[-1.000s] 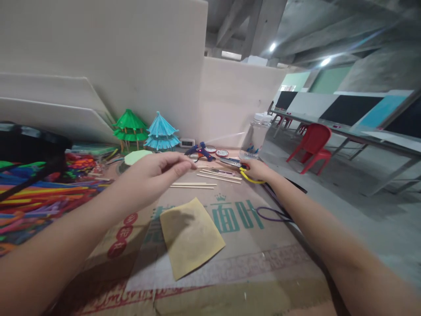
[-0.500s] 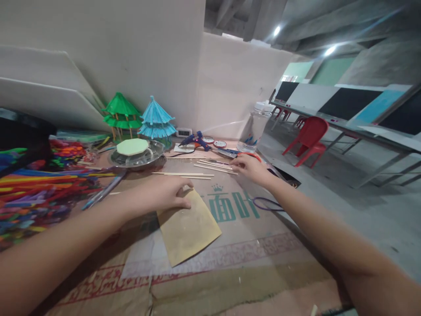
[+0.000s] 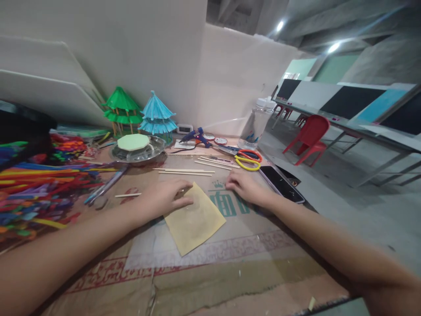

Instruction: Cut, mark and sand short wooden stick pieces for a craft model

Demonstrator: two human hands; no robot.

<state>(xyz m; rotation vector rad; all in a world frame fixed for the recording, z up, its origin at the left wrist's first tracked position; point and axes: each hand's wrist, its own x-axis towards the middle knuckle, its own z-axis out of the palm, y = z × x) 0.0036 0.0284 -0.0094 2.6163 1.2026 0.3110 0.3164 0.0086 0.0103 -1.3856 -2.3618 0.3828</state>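
My left hand [image 3: 167,195] lies over the upper left part of a tan, rough-looking paper sheet [image 3: 197,221], its thumb and fingers apart and nothing clearly held. To the right of the sheet, my right hand [image 3: 245,186] is low over the printed cardboard with its fingers curled in; whatever may be inside them is hidden. Thin wooden sticks [image 3: 186,171] lie beyond my left hand, and more wooden sticks [image 3: 217,163] lie beyond my right hand. Another stick [image 3: 128,195] shows beside my left forearm. Scissors with yellow handles [image 3: 248,164] are just past my right hand.
A blue glue gun [image 3: 199,137], a plastic bottle [image 3: 255,125] and a phone [image 3: 281,183] surround the work area. Green [image 3: 121,109] and blue [image 3: 156,114] paper pavilions stand behind a metal plate [image 3: 161,151]. Colourful pipe cleaners [image 3: 39,184] fill the left side.
My right hand has drawn back from the sticks and scissors toward the paper sheet, uncovering the scissor handles and the phone. My left hand stays at the sheet; the view has shifted slightly.
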